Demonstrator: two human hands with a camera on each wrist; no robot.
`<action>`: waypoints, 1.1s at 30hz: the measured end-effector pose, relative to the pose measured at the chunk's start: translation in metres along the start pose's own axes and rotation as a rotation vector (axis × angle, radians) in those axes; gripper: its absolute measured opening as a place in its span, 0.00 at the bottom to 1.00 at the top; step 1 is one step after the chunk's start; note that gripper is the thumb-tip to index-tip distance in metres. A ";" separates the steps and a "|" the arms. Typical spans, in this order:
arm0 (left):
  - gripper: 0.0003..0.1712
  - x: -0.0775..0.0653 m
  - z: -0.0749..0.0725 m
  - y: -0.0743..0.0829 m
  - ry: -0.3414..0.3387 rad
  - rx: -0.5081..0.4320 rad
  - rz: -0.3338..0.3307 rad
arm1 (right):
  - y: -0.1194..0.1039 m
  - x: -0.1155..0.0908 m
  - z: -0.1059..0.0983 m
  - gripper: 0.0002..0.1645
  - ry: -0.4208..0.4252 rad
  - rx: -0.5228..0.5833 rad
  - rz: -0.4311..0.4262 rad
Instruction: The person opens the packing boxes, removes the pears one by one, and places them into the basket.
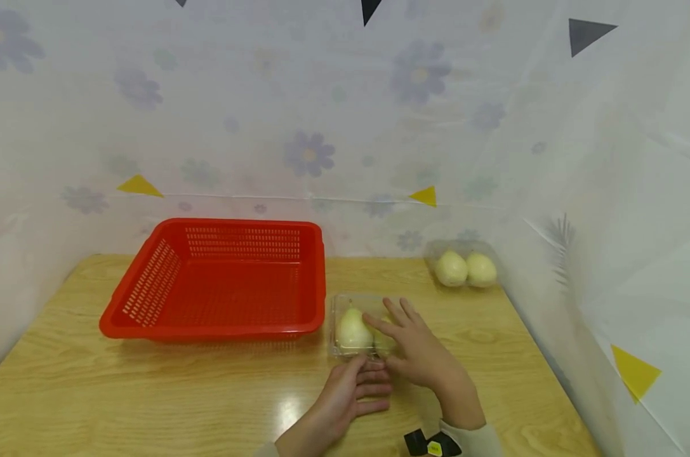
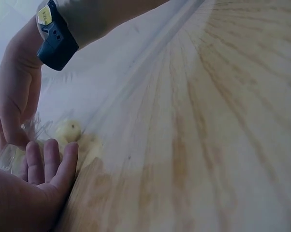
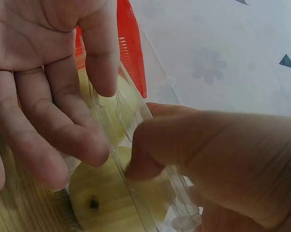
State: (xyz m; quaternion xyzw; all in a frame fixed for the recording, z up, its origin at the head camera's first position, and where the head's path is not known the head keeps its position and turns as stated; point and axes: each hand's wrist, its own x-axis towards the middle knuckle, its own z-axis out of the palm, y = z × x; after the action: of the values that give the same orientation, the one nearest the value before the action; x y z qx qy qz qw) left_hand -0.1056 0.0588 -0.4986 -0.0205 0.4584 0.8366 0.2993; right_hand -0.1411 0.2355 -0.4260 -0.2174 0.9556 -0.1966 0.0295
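Note:
A clear plastic clamshell box point(image 1: 341, 303) with two pale yellow pears lies on the table. Its left pear point(image 1: 354, 331) shows plainly; the right one is partly under my right hand point(image 1: 420, 346). That hand lies over the box with fingers spread across the lid, its thumb at the front rim. At the same front edge is my left hand point(image 1: 347, 395), palm turned inward, fingers loosely extended and touching the rim. In the right wrist view, the box's rim point(image 3: 127, 180) runs between both hands, above a pear point(image 3: 111, 205). Whether the lid is latched cannot be told.
A red perforated basket point(image 1: 316, 285) stands left of the box with nothing in it. Another clear box point(image 1: 464, 246) with two pears sits at the back right corner. Behind the wooden table point(image 1: 179, 393) hangs a flowered white sheet point(image 1: 345, 95); more sheeting borders the right side.

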 end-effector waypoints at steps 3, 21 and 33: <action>0.26 0.000 0.000 0.001 -0.003 0.011 0.004 | 0.000 0.000 0.000 0.50 -0.001 -0.007 -0.005; 0.28 0.001 0.002 0.004 0.020 0.105 -0.007 | -0.005 0.001 -0.002 0.44 0.124 -0.097 -0.055; 0.27 0.004 0.004 0.006 0.008 0.088 -0.028 | -0.005 0.002 -0.006 0.42 0.206 -0.141 -0.095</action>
State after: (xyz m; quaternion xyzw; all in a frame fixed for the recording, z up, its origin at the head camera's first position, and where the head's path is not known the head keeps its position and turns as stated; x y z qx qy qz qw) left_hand -0.1105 0.0617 -0.4931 -0.0170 0.4957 0.8111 0.3099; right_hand -0.1421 0.2329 -0.4182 -0.2425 0.9537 -0.1513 -0.0936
